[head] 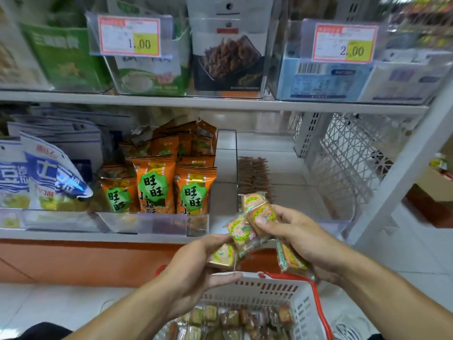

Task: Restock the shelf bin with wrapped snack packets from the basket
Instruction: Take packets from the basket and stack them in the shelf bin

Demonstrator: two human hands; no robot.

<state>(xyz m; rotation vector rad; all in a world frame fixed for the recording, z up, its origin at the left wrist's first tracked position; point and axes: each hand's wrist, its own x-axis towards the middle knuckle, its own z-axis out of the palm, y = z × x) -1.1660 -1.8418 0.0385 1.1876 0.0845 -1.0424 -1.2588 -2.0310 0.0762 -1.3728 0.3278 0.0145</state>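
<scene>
My right hand [301, 239] grips a bunch of wrapped snack packets [257, 213], yellow-green with pink print, in front of the lower shelf. My left hand [196, 268] holds another such packet [221, 256] just below and left of that bunch. Under both hands stands a white basket [306, 305] with red handles, and several small wrapped packets [235, 320] lie in it. Straight ahead on the lower shelf is a clear shelf bin [326, 192] with a row of dark brown packets [253, 175] at its back left.
Orange snack bags [154, 185] fill the bin to the left, with blue and white bags [46, 177] beyond them. The upper shelf holds clear bins with price tags [130, 36]. A white lattice rack [350, 158] and a shelf post [402, 163] stand at the right.
</scene>
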